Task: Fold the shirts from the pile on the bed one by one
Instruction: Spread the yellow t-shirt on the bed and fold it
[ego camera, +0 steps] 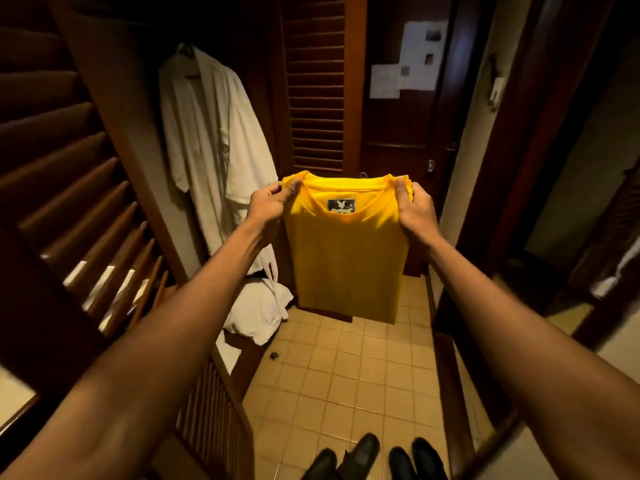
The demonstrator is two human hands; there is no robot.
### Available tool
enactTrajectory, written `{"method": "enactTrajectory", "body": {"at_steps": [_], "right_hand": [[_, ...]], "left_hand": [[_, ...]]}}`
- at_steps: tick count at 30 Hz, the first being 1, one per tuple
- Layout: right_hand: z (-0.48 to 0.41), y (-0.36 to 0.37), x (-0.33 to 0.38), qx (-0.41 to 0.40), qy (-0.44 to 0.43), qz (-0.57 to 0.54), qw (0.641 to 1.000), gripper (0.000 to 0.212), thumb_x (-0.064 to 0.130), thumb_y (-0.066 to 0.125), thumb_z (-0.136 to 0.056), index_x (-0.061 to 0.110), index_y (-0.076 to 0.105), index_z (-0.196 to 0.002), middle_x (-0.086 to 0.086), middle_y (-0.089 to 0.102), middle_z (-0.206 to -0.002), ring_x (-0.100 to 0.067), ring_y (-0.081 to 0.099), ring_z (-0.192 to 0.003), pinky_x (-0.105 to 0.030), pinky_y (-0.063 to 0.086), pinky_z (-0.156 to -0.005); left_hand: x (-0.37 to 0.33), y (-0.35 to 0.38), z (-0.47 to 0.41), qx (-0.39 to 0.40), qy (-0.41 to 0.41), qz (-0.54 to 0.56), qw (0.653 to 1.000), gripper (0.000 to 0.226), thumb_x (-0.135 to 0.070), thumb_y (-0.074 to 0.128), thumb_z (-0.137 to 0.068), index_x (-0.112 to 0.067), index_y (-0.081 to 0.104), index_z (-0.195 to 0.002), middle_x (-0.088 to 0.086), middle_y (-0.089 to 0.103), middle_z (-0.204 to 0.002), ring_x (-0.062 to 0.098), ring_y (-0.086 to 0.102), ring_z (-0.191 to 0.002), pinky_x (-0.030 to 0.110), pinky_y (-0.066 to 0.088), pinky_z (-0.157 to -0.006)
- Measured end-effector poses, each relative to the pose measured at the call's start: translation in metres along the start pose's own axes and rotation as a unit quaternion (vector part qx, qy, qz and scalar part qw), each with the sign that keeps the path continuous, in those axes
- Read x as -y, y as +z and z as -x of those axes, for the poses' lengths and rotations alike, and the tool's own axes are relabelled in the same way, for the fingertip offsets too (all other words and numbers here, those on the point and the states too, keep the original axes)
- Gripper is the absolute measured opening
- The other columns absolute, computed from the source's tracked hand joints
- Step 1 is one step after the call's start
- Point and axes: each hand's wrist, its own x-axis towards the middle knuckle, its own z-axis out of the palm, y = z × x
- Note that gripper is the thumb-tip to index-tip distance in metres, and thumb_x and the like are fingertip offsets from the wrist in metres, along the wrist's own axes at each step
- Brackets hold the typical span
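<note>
Both hands (266, 206) (415, 211) on yellow shirt's (346, 258) shoulders.

shirt (346, 258) before door (408, 126), robe (214, 140) at left

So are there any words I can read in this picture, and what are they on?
Label inside the collar of the yellow shirt: a white bird picture; the words under it are too blurred to read.
Papers on the door: too small and blurred to read.
Nothing else shows writing, so no words can be read.
</note>
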Motion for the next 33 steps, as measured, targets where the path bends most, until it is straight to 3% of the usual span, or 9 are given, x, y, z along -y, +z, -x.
{"method": "enactTrajectory", "body": {"at_steps": [2, 5, 9, 14, 16, 20, 26, 29, 33], "right_hand": [[-0.045, 0.017, -0.008, 0.015, -0.011, 0.01, 1.0, 0.035, 0.04, 0.038, -0.105, 0.013, 0.053, -0.09, 0.006, 0.052, -0.077, -0.006, 0.05, -0.069, -0.013, 0.039, -0.055], [-0.111, 0.048, -0.018, 0.035, -0.021, 0.004, 0.999, 0.042, 0.045, 0.036, -0.105, 0.011, 0.056, -0.09, 0.004, 0.055, -0.08, -0.009, 0.053, -0.074, -0.025, 0.042, -0.066], [-0.182, 0.094, -0.017, 0.058, -0.034, -0.007, 0.998, 0.05, 0.044, 0.034, -0.106, 0.002, 0.061, -0.098, -0.005, 0.059, -0.087, -0.014, 0.055, -0.08, -0.031, 0.043, -0.071], [-0.251, 0.163, -0.016, 0.074, -0.061, -0.011, 0.995, 0.041, 0.042, 0.033, -0.106, 0.011, 0.055, -0.092, 0.006, 0.053, -0.081, -0.008, 0.05, -0.076, -0.034, 0.04, -0.076], [-0.277, 0.192, -0.02, 0.079, -0.065, -0.016, 0.995, 0.039, 0.041, 0.033, -0.106, 0.012, 0.053, -0.088, 0.007, 0.05, -0.079, -0.006, 0.048, -0.074, -0.031, 0.039, -0.075], [-0.338, 0.263, -0.032, 0.102, -0.089, -0.031, 0.99, 0.044, 0.041, 0.034, -0.106, 0.007, 0.059, -0.092, -0.001, 0.056, -0.083, -0.013, 0.052, -0.078, -0.036, 0.04, -0.076], [-0.432, 0.402, -0.06, 0.154, -0.098, -0.057, 0.982, 0.046, 0.049, 0.035, -0.104, 0.014, 0.052, -0.08, 0.002, 0.05, -0.075, -0.012, 0.046, -0.072, -0.04, 0.041, -0.07], [-0.47, 0.477, -0.065, 0.196, -0.091, -0.071, 0.974, 0.05, 0.051, 0.034, -0.103, 0.01, 0.053, -0.081, -0.002, 0.052, -0.075, -0.012, 0.048, -0.071, -0.04, 0.042, -0.069], [-0.506, 0.564, -0.069, 0.254, -0.055, -0.099, 0.96, 0.058, 0.058, 0.032, -0.101, 0.007, 0.061, -0.106, -0.013, 0.065, -0.101, -0.024, 0.061, -0.095, -0.043, 0.048, -0.088]], "left_hand": [[0.007, 0.002, -0.044, -0.024, 0.017, -0.024, 0.999, 0.024, -0.038, 0.073, -0.089, -0.017, 0.074, -0.1, 0.008, 0.075, -0.096, 0.02, 0.068, -0.085, 0.035, 0.057, -0.071], [0.012, 0.002, -0.103, -0.07, 0.055, -0.066, 0.994, 0.02, -0.037, 0.065, -0.095, -0.018, 0.071, -0.094, 0.015, 0.073, -0.095, 0.023, 0.065, -0.084, 0.043, 0.056, -0.079], [0.01, -0.007, -0.171, -0.139, 0.113, -0.167, 0.97, 0.027, -0.037, 0.052, -0.103, -0.012, 0.061, -0.1, 0.009, 0.065, -0.092, 0.017, 0.058, -0.084, 0.03, 0.05, -0.075], [0.011, -0.035, -0.249, -0.201, 0.147, -0.206, 0.946, 0.025, -0.028, 0.044, -0.107, -0.005, 0.053, -0.106, 0.009, 0.057, -0.1, 0.014, 0.054, -0.086, 0.011, 0.042, -0.07], [0.018, -0.049, -0.279, -0.215, 0.153, -0.217, 0.94, 0.032, -0.033, 0.039, -0.108, -0.005, 0.052, -0.115, 0.009, 0.06, -0.108, 0.018, 0.058, -0.095, 0.017, 0.045, -0.078], [0.034, -0.09, -0.349, -0.245, 0.172, -0.229, 0.926, 0.025, -0.035, 0.036, -0.108, -0.014, 0.047, -0.102, -0.008, 0.053, -0.082, 0.004, 0.052, -0.074, 0.024, 0.039, -0.066], [0.07, -0.177, -0.468, -0.291, 0.159, -0.256, 0.908, 0.029, -0.041, 0.033, -0.108, -0.018, 0.049, -0.098, -0.003, 0.053, -0.084, 0.015, 0.052, -0.078, 0.034, 0.042, -0.073], [0.083, -0.225, -0.519, -0.328, 0.129, -0.255, 0.901, 0.032, -0.036, 0.033, -0.109, -0.01, 0.052, -0.102, 0.002, 0.054, -0.088, 0.014, 0.051, -0.079, 0.03, 0.04, -0.072], [0.096, -0.282, -0.568, -0.374, 0.094, -0.267, 0.883, 0.035, -0.038, 0.033, -0.108, -0.01, 0.053, -0.109, 0.003, 0.059, -0.096, 0.016, 0.056, -0.087, 0.029, 0.044, -0.077]]}}
